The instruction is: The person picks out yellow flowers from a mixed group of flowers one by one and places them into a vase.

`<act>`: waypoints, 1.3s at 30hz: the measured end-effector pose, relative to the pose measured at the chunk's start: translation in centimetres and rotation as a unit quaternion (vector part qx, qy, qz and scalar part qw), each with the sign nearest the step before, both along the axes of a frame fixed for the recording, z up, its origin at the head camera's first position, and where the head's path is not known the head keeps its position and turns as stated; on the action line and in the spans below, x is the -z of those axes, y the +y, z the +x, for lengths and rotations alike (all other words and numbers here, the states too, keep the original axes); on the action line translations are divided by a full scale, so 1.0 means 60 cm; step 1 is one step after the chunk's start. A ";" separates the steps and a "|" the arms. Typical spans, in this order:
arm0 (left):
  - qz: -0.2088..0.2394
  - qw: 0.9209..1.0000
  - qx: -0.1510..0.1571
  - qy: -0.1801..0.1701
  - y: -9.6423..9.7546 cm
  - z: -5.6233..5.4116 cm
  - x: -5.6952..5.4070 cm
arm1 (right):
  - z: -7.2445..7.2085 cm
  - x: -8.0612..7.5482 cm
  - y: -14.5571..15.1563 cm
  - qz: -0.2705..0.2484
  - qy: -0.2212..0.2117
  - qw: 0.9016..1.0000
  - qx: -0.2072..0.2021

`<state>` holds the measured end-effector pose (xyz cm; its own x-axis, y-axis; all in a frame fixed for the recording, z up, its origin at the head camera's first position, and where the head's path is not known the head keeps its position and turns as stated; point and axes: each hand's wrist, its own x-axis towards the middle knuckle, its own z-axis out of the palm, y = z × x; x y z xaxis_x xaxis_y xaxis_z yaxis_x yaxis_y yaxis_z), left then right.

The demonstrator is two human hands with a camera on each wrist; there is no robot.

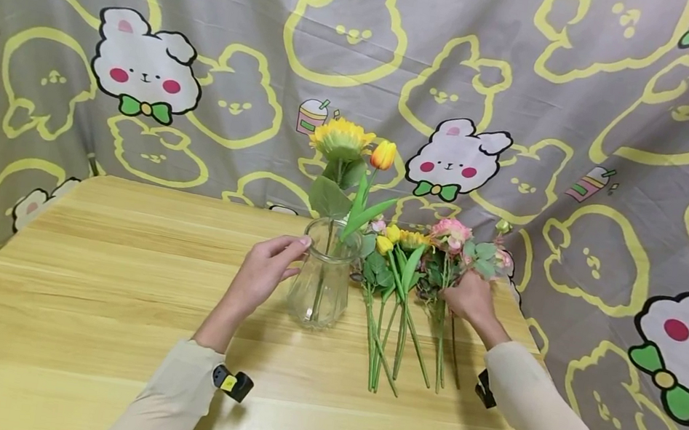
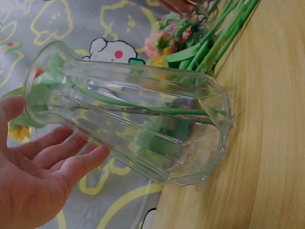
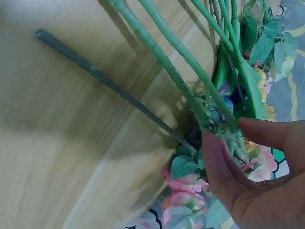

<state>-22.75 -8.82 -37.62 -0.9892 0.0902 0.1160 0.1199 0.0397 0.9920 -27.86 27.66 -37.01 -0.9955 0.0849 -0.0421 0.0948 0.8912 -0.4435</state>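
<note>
A clear glass vase (image 1: 318, 292) stands on the table, holding a sunflower (image 1: 341, 142) and an orange-yellow tulip (image 1: 383, 155). My left hand (image 1: 267, 267) is at the vase's left side, its thumb against the rim and its fingers extended along the neck, as the left wrist view shows (image 2: 43, 167). On the right, my right hand (image 1: 472, 297) pinches green stems of pink flowers (image 1: 450, 234) between thumb and fingers, just below the blooms. In the right wrist view, a dark stem (image 3: 114, 88) lies beside those stems (image 3: 178, 62).
Yellow tulips (image 1: 385, 239), another sunflower (image 1: 414, 239) and several green stems (image 1: 381, 338) lie between the vase and my right hand. A patterned curtain (image 1: 245, 25) hangs behind the wooden table (image 1: 108, 299) and along its sides.
</note>
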 end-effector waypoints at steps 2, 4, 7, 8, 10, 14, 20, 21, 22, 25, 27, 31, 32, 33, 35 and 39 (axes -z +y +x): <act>-0.002 1.000 0.000 0.000 0.000 0.000 0.001 | 0.000 -0.004 0.000 0.015 0.008 1.000 0.001; -0.002 1.000 0.000 -0.001 0.000 0.000 0.001 | 0.001 -0.008 0.000 0.024 0.008 1.000 0.001; 0.000 1.000 0.000 -0.002 0.000 0.000 0.001 | 0.002 -0.014 -0.004 0.028 -0.010 1.000 0.009; 0.000 1.000 0.001 -0.002 0.000 0.000 0.001 | 0.003 -0.016 -0.007 0.029 -0.011 0.999 0.011; 0.001 1.000 0.001 -0.002 0.000 0.001 0.000 | 0.004 -0.019 -0.013 0.036 -0.008 0.999 0.013; 0.003 1.000 -0.001 -0.001 0.000 0.001 -0.001 | 0.006 -0.018 -0.029 0.027 0.002 1.000 0.009; 0.005 1.000 -0.003 0.001 0.001 0.001 -0.003 | 0.010 -0.003 -0.052 0.015 0.010 1.000 -0.017; 0.006 1.000 -0.004 0.001 0.001 0.001 -0.003 | 0.011 0.000 -0.056 0.014 0.012 1.000 -0.025; 0.006 1.000 -0.005 0.001 0.001 0.001 -0.003 | 0.011 0.004 -0.059 0.011 0.016 0.999 -0.031; 0.005 1.000 -0.004 0.002 0.001 0.001 -0.003 | 0.012 0.014 -0.067 -0.002 0.019 0.998 -0.052; 0.004 1.000 -0.004 0.002 0.001 0.001 -0.003 | 0.012 0.021 -0.071 -0.013 0.019 0.998 -0.066; 0.003 1.000 -0.002 0.003 0.000 0.001 -0.002 | 0.008 0.034 -0.077 -0.012 0.014 0.996 -0.083; 0.003 1.000 -0.003 0.003 0.000 0.001 -0.002 | 0.007 0.036 -0.078 -0.011 0.012 0.996 -0.083; 0.003 1.000 -0.003 0.004 0.000 0.001 -0.001 | 0.005 0.039 -0.079 -0.009 0.010 0.996 -0.083; 0.002 1.000 -0.002 0.004 0.000 0.001 -0.001 | 0.002 0.043 -0.081 -0.006 0.004 0.997 -0.079; 0.000 1.000 -0.001 0.004 0.000 0.002 -0.001 | -0.001 0.049 -0.085 -0.005 -0.010 0.998 -0.068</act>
<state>-22.64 -8.82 -37.53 -0.9884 0.0880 0.1235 0.1273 0.0390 0.9911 -27.95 22.55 -39.97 -0.9968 -0.0505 -0.0614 -0.0174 0.8921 -0.4516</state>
